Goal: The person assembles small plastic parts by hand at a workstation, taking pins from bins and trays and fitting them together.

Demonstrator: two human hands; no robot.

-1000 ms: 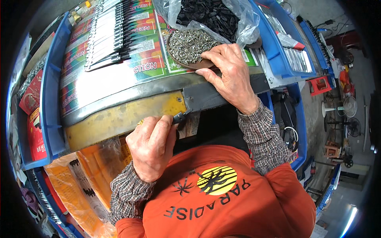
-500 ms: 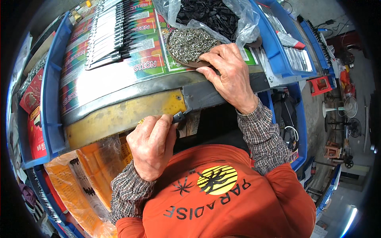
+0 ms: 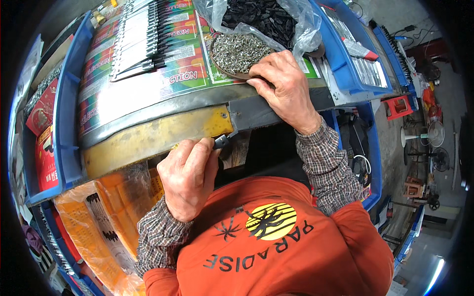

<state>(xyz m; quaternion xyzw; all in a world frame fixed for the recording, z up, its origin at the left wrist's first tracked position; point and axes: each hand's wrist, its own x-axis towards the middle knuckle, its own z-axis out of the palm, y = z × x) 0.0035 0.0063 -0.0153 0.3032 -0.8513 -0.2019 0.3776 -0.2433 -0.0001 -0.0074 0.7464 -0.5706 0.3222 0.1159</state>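
Observation:
My left hand point(image 3: 186, 172) is closed at the front edge of the bench, its thumb and fingers pinching a small black piece point(image 3: 221, 142) that pokes out to the right. The rest of that piece is hidden by the fingers. My right hand point(image 3: 284, 89) rests by the near right rim of a shallow round dish point(image 3: 216, 63) heaped with small silvery metal pins point(image 3: 239, 52). Its thumb and forefinger are drawn together; whatever lies between them is too small to make out. Behind the dish, a clear plastic bag point(image 3: 308, 29) holds many black plastic pieces point(image 3: 259, 18).
A row of white-bladed pieces with black ends point(image 3: 136, 44) lies on the colourful printed sheet point(image 3: 180, 74). A yellowish metal strip point(image 3: 158, 133) lines the bench edge. Blue bins stand left point(image 3: 69, 113) and right point(image 3: 345, 74). Orange plastic-wrapped packs point(image 3: 108, 217) sit below on the left.
My right thumb and forefinger have drawn closer together beside the dish. The black piece in my left hand has tilted slightly; that hand stays nearly in place.

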